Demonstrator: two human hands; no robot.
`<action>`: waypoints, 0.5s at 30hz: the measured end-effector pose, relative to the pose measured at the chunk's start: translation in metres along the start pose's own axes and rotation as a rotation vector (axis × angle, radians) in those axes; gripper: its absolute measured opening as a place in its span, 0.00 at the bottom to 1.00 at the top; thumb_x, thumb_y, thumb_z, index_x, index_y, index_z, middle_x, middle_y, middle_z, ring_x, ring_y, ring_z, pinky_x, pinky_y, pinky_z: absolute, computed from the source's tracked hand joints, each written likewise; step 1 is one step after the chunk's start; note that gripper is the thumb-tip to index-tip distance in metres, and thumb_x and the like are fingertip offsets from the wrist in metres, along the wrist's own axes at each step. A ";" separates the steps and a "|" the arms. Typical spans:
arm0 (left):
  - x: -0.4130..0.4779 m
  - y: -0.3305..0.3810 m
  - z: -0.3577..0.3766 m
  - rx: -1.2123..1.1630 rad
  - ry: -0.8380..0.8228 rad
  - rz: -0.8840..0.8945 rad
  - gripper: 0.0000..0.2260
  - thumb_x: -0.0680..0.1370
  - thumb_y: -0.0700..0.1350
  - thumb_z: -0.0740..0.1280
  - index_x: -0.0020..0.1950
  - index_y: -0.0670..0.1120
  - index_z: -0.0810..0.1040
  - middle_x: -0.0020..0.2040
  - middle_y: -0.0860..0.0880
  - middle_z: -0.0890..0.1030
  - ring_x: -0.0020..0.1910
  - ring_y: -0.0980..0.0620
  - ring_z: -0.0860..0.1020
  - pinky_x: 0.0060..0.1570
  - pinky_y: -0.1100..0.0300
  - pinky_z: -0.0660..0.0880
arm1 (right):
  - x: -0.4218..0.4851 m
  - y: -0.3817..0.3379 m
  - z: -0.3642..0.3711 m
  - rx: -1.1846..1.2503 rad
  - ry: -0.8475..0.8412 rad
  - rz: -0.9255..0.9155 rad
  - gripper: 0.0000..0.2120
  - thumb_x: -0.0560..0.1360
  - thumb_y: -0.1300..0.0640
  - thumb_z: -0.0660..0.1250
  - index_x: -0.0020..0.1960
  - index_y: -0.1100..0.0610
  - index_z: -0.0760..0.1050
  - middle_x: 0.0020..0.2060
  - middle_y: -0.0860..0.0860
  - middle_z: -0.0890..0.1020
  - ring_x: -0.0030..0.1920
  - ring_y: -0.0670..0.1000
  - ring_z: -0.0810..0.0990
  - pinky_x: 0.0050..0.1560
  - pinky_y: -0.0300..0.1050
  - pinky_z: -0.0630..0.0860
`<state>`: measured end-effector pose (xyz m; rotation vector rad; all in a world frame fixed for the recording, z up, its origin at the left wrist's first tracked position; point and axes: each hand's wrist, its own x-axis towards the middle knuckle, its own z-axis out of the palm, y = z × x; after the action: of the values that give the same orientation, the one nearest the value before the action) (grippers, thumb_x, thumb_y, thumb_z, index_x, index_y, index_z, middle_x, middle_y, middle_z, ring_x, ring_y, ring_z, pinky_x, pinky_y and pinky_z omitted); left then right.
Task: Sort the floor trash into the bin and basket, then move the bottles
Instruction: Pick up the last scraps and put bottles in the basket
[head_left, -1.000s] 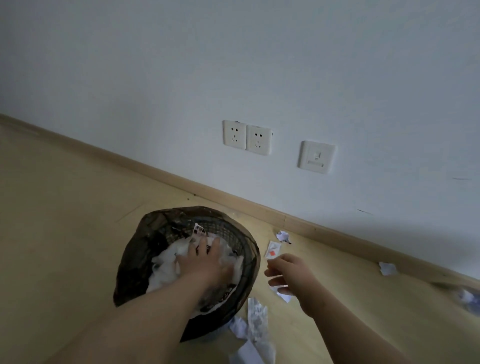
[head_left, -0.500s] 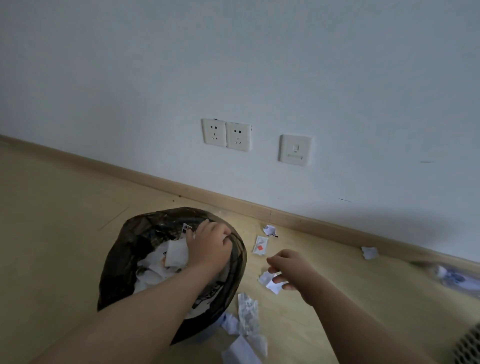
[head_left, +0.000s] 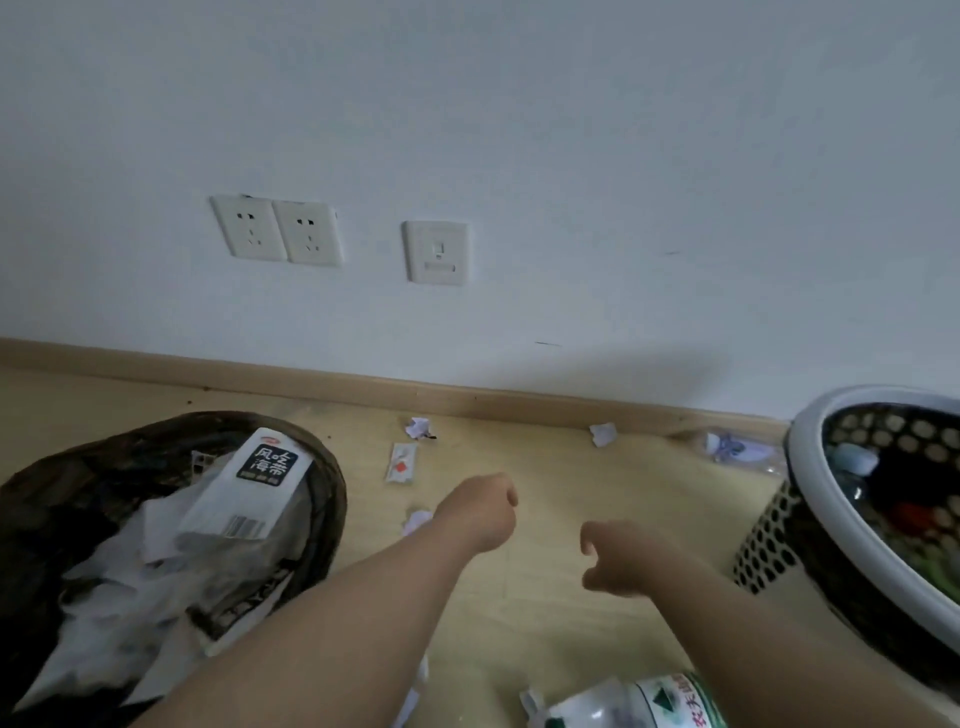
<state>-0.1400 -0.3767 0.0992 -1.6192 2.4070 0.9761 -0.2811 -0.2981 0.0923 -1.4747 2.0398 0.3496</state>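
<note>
hovering over the floor (head_left: 545, 623) between the bin (head_left: 336, 499) on the left and the basket (head_left: 805, 457) on the right, the left hand (head_left: 483, 512) is closed to a fist, with nothing seen in it. a white paper scrap (head_left: 415, 519) lies just beside its wrist, and a small sachet (head_left: 401, 462) is nearer the wall. the right hand (head_left: 623, 561) has curled fingers; whether it holds something cannot be told. a bottle (head_left: 634, 701) lies beside its forearm.

Left hand (head_left: 480, 512) and right hand (head_left: 618, 564), curled, between bin (head_left: 104, 447) (paper-stuffed) and basket (head_left: 883, 396)
</note>
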 end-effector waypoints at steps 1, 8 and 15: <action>0.001 0.002 0.012 0.013 -0.035 0.003 0.18 0.77 0.36 0.54 0.64 0.46 0.73 0.66 0.45 0.73 0.64 0.46 0.72 0.58 0.59 0.70 | 0.002 0.004 0.000 -0.036 -0.030 0.021 0.19 0.76 0.54 0.63 0.65 0.56 0.68 0.64 0.54 0.73 0.63 0.55 0.72 0.61 0.46 0.71; 0.010 0.023 0.081 0.140 -0.246 0.091 0.17 0.78 0.36 0.55 0.65 0.46 0.71 0.66 0.47 0.73 0.63 0.47 0.73 0.58 0.56 0.72 | 0.010 0.011 0.026 -0.177 -0.157 -0.077 0.26 0.74 0.53 0.69 0.70 0.54 0.65 0.65 0.54 0.73 0.65 0.56 0.72 0.64 0.50 0.69; 0.000 0.009 0.087 0.149 -0.332 0.022 0.18 0.79 0.36 0.53 0.67 0.44 0.69 0.67 0.43 0.70 0.64 0.44 0.72 0.55 0.58 0.70 | -0.002 0.034 0.075 -0.407 -0.321 -0.151 0.37 0.68 0.55 0.74 0.72 0.48 0.61 0.68 0.55 0.68 0.68 0.58 0.65 0.65 0.50 0.62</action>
<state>-0.1714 -0.3274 0.0342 -1.2703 2.2180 0.9552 -0.2892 -0.2453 0.0298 -1.6678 1.6532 0.9180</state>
